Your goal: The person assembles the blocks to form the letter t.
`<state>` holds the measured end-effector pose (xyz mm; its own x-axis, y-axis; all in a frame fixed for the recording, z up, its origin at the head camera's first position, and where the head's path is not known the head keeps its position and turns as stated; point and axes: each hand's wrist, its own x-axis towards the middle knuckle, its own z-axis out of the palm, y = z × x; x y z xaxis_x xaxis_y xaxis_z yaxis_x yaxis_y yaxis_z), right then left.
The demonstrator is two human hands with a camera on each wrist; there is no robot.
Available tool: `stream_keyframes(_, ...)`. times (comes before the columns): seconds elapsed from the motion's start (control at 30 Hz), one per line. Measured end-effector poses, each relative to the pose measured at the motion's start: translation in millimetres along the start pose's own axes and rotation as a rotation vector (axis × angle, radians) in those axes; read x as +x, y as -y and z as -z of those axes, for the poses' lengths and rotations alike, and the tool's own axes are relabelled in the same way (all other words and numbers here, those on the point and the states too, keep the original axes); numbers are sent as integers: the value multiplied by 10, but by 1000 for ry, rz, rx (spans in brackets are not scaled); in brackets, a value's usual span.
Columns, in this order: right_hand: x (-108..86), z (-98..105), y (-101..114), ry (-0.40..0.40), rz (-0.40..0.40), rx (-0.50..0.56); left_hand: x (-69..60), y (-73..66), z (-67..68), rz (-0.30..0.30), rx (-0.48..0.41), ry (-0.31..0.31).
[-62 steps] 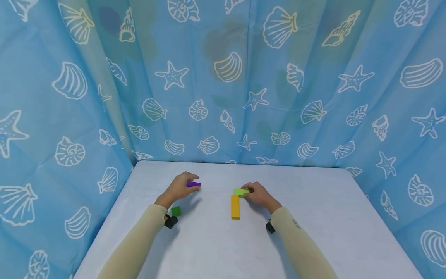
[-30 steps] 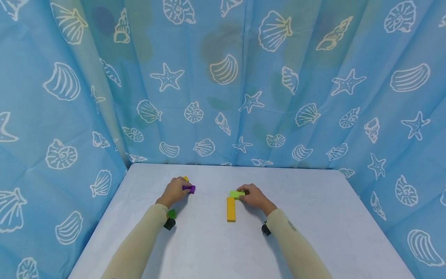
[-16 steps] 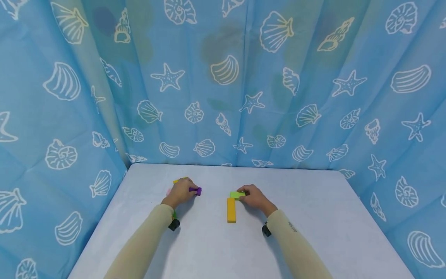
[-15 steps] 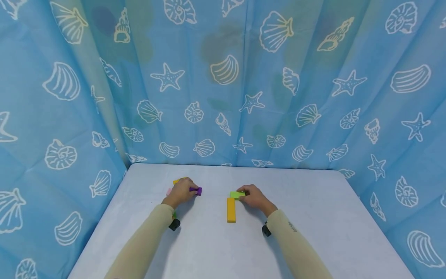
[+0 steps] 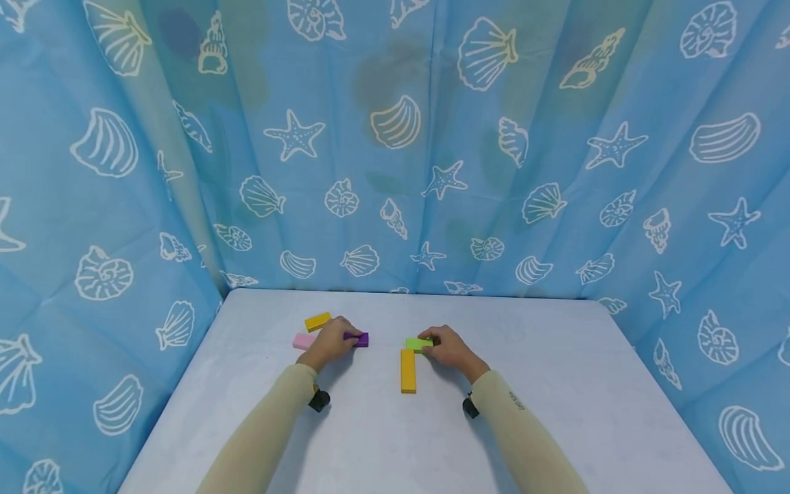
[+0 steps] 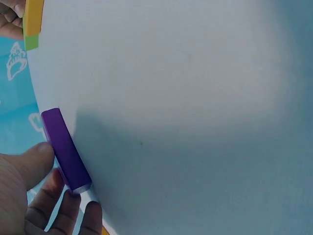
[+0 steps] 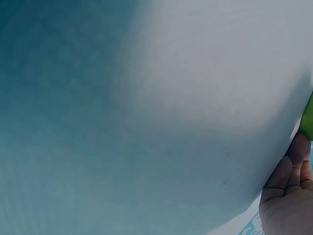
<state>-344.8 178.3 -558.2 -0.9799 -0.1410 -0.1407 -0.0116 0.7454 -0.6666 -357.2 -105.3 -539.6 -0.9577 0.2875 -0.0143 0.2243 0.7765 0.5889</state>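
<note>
Between thumb and fingers my left hand (image 5: 330,342) pinches a purple block (image 5: 363,339). The left wrist view shows that block (image 6: 67,151) with the thumb on its long side and fingertips at its near end. To the right, my right hand (image 5: 453,351) grips one end of a lime green block (image 5: 414,344) on the table. An orange-yellow block (image 5: 408,371) lies lengthwise in front of the lime one, touching or almost touching it. Only a corner of the lime block (image 7: 308,120) enters the right wrist view, above the fingertips.
Behind and left of my left hand lie a yellow block (image 5: 317,321) and a pink block (image 5: 303,341), the pink one partly covered by the hand. All stand on a white-covered table (image 5: 524,412). A blue shell-print curtain (image 5: 395,171) closes off the back and sides.
My left hand with the purple block has moved right, nearer the lime block, uncovering the yellow and pink blocks. The green block by the left wrist is now hidden. My right hand stays put.
</note>
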Motion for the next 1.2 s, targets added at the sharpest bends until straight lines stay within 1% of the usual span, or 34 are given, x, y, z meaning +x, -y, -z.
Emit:
stream_keyframes(0.1, 12, -3, -14, 2, 5, 4, 4, -7, -29, -4, -15, -4)
stream_keyframes(0.4, -9, 19, 29, -1, -14, 18, 48, -83, -107, -51, -24, -17)
stream_keyframes(0.53, -18, 18, 28, 1, -13, 17, 64, -114, -157, -33, -38, -8)
stream_keyframes(0.63, -16, 8, 15, 1, -8, 17, 57, -134, -197, 10, -76, -4)
stream_keyframes(0.77, -6, -11, 0, 3, -5, 11, 39, -148, -245, 44, -109, -11)
stream_keyframes(0.87, 1, -21, -2, 3, -3, 15, 33, -154, -271, 45, -98, -16)
stream_keyframes(1.0, 0, -29, 0, 12, -7, 18, 26, -176, -295, 70, -90, -9)
stream_keyframes(1.1, 6, -26, -10, 10, -7, 13, 32, -209, -313, 79, -91, -3)
stream_keyframes(1.2, 15, -18, -19, 2, -17, 11, 40, -248, -337, 69, -86, 7)
